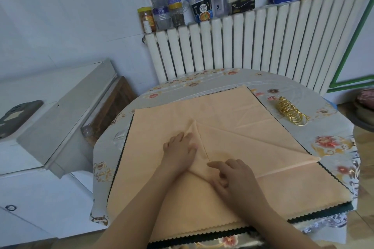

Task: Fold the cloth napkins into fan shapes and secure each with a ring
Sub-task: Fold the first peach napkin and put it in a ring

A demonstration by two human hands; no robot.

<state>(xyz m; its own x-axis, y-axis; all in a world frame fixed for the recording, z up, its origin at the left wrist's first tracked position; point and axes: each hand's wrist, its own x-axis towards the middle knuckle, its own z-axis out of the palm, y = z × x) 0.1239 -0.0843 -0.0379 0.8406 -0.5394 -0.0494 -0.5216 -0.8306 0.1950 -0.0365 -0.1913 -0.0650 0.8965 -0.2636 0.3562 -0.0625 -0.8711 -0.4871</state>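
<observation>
At the surface [334,143] centre lies the peach napkin [232,111]. Your left hand [180,147] presses its folded corner flat; your right hand [232,176] pinches the fold. Gold rings [289,111] sit far right.

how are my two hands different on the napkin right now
The left hand lies flat with straight fingers; the right hand has its fingers curled. The left sits farther up the folded flap, the right nearer you. Both rest on the peach napkin.
</observation>
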